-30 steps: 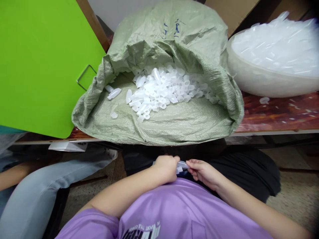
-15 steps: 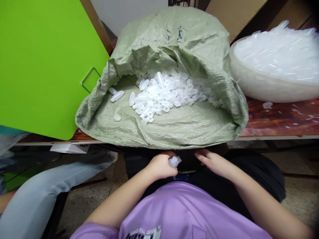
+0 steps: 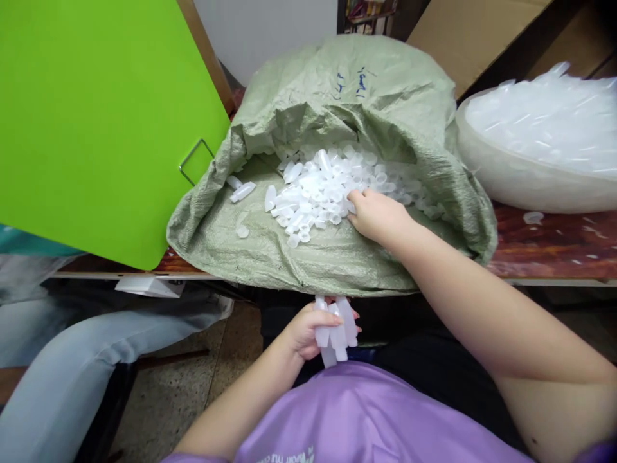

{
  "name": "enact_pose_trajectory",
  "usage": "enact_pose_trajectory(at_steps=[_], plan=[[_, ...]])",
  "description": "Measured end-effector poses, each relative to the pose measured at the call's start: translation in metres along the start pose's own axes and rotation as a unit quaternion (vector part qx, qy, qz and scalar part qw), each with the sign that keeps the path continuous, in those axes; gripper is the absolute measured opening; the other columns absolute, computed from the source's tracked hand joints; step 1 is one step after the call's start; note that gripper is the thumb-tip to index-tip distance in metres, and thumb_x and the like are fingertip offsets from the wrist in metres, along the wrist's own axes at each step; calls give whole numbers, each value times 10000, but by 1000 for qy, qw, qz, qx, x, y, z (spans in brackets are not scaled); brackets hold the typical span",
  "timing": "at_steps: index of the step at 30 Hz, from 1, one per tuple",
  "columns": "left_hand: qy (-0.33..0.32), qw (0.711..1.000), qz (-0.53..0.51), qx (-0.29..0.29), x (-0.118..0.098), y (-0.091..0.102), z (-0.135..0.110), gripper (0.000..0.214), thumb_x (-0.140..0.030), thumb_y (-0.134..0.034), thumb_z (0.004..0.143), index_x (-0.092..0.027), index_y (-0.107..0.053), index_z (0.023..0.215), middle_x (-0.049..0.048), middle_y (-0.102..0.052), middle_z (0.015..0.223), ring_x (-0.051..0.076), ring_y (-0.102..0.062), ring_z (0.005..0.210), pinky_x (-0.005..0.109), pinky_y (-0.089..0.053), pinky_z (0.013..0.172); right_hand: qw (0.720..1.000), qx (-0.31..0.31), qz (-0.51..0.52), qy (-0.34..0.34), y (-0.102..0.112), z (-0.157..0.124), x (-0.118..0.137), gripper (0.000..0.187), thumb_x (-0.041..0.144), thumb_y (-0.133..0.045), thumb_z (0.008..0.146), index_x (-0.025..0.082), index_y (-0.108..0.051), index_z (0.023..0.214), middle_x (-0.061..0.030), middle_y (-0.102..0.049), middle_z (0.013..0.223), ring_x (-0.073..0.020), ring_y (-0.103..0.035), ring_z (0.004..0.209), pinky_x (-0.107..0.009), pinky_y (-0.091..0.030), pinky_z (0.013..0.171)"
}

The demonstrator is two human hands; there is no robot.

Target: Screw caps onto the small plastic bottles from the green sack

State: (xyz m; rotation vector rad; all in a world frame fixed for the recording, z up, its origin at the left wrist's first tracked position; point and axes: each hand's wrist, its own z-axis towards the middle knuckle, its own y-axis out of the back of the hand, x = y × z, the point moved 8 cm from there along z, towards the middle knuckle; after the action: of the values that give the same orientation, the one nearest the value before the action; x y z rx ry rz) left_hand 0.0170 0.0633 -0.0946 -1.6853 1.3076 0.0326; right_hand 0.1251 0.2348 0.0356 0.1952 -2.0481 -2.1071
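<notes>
In my left hand (image 3: 308, 331), below the sack's edge, several translucent white plastic tubes (image 3: 337, 331) are held in a bunch, pinned under the thumb. My right hand (image 3: 376, 215) reaches into the mouth of a pale green woven sack (image 3: 289, 263). Its bent fingertips touch the right front side of a pile of small white plastic pieces (image 3: 308, 193), many with round open ends. What those fingertips enclose, if anything, is hidden among the pieces. A couple of loose tubes (image 3: 242, 191) lie left of the pile, inside the sack.
A large translucent bowl (image 3: 530, 190) heaped with white plastic pieces stands at the right on the red-brown table (image 3: 569, 247). A bright green board (image 3: 96, 128) with a metal handle leans at the left. Another person's jeans-clad leg (image 3: 72, 373) is at the lower left.
My right hand has moved from below the table edge up into the sack to the pile. My left hand has turned, so the bunch of tubes in it now shows. The view has shifted slightly.
</notes>
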Motion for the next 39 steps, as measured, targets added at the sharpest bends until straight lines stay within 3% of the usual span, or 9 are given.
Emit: enact_pose_trajectory(at_steps=[6,9,17,20,23,26,29,33,39], plan=[[76,993,-82,-22,15,13,3,270,-187,-629,600,-111,-605,858,71,-678,791,243,-670,713,373,-480,706,998,-51,3,32,8,-7,9,381,288,-467,839,113,-496,1175,-200,-531,1097,-335,-511,1015,-406,-435,774],[107,988,-101,-43,21,12,7,278,-178,-590,639,-116,-600,910,64,-685,767,236,-669,685,375,-466,716,996,-24,22,82,3,-5,21,379,278,-454,844,142,-495,1195,-170,-551,1088,-304,-528,1000,-386,-430,791],[119,981,-136,-70,17,8,6,98,-166,-563,688,-99,-600,748,81,-687,745,190,-647,647,302,-457,645,999,13,16,46,-5,15,25,328,245,-436,831,102,-538,1108,-191,-607,1015,-301,-582,912,-380,-443,727],[109,978,-157,-81,15,13,6,85,-149,-554,680,-96,-606,722,84,-683,720,185,-642,649,283,-453,634,998,-24,49,44,12,-11,19,324,262,-452,809,122,-547,1085,-161,-621,985,-282,-599,851,-359,-449,687],[91,976,-183,-77,11,12,7,148,-130,-516,666,-89,-628,754,82,-683,721,189,-640,649,280,-458,627,979,-65,171,92,24,-64,17,265,268,-433,828,181,-550,1049,-68,-645,856,-195,-611,721,-282,-456,610],[85,972,-204,-74,9,5,10,207,-120,-478,658,-47,-645,756,94,-667,666,179,-623,587,266,-450,569,944,-87,252,196,13,-128,27,236,264,-378,873,178,-547,1013,-47,-664,815,-154,-628,688,-251,-484,625],[90,970,-211,-81,13,1,15,213,-122,-475,664,-21,-650,731,98,-647,604,171,-603,526,252,-420,488,944,-96,224,222,-20,-174,30,242,317,-449,888,159,-539,1047,-70,-688,862,-177,-653,754,-283,-516,682],[92,968,-211,-97,21,0,22,151,-121,-524,656,-38,-642,701,72,-631,554,148,-569,464,231,-366,420,954,-108,206,190,-57,-195,27,250,296,-443,906,158,-531,1095,-84,-703,944,-188,-671,823,-309,-541,720],[47,964,-199,-171,21,6,26,79,-104,-539,641,-90,-610,610,38,-622,523,125,-541,437,231,-362,426,954,-164,217,126,-62,-194,16,267,265,-472,888,150,-522,1124,-105,-700,991,-194,-675,860,-316,-550,752]])
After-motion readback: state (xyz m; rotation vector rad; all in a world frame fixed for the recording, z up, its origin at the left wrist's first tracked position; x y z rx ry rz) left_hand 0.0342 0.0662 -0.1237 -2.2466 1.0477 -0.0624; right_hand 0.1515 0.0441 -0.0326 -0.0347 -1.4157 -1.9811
